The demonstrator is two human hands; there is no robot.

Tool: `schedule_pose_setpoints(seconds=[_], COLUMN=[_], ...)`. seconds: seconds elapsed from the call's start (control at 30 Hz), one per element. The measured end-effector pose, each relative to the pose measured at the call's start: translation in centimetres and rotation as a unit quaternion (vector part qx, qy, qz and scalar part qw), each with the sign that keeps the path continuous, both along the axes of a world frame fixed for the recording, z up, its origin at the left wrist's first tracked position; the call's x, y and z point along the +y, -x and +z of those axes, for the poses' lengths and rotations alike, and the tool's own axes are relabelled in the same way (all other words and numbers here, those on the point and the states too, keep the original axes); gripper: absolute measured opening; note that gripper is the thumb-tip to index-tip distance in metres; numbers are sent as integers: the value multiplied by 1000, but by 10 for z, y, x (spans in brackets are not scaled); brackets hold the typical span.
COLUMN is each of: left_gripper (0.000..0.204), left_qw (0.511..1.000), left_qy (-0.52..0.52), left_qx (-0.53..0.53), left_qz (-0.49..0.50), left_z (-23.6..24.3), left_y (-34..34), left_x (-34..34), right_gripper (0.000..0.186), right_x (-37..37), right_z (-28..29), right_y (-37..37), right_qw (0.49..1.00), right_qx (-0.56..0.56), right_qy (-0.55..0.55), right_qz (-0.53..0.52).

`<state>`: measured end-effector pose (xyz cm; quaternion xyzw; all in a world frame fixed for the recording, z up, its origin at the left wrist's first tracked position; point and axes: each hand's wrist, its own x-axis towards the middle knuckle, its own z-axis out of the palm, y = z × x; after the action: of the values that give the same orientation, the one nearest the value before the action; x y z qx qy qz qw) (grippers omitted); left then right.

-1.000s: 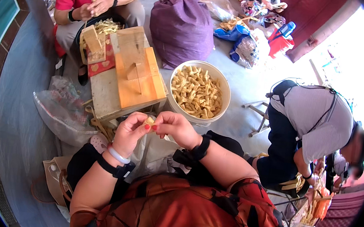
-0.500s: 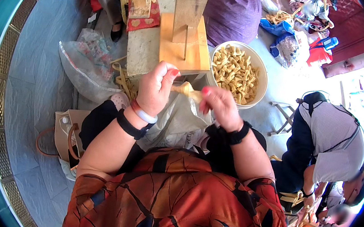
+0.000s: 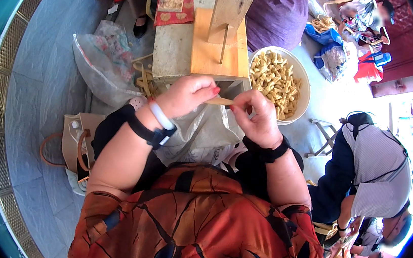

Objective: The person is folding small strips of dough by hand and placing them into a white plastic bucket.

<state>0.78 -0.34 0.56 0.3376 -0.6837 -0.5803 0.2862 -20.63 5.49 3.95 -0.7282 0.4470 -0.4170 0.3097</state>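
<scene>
Between my two hands a short tan strip (image 3: pixel 219 101) is stretched nearly level, its ends covered by fingers. My left hand (image 3: pixel 188 95) is closed on one end, thumb and fingers pinched together. The other end sits in the pinch of my right hand (image 3: pixel 258 120), between thumb and forefinger. Just beyond my hands stands a wooden stand (image 3: pixel 206 60) with an upright board (image 3: pixel 232 10) and a thin upright rod (image 3: pixel 224 44). To its right, a white bucket (image 3: pixel 306 97) holds many twisted or knotted tan pieces (image 3: pixel 275 81).
A whitish sack (image 3: pixel 201 133) lies below my hands. On the left are a clear plastic bag (image 3: pixel 103 74), loose tan strips (image 3: pixel 144 82) and a beige handbag (image 3: pixel 77 142). Another person in a striped top (image 3: pixel 378 164) bends at the right. A purple cloth-covered shape (image 3: pixel 278 17) is beyond the bucket.
The tan piece looked bulky and twisted before; now it shows as a narrow flat strip. My left hand has turned more sideways, and the whole view has shifted slightly.
</scene>
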Motion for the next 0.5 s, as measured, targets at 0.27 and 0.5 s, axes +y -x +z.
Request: schedule_pose_setpoints(seconds=[0.27,0.5], left_gripper=[20,21], left_qw=[995,924], left_qy=[-54,224], left_qx=[-30,-153], left_qz=[84,271], left_z=[14,9], left_y=[-8,16], left_x=[-25,-62], right_gripper=[12,7], right_x=[-36,-99], right_z=[-6,-18], right_y=[3,-5], right_qw=[995,982], right_qx=[63,94], right_qy=[40,107], right_qz=[-64,-123])
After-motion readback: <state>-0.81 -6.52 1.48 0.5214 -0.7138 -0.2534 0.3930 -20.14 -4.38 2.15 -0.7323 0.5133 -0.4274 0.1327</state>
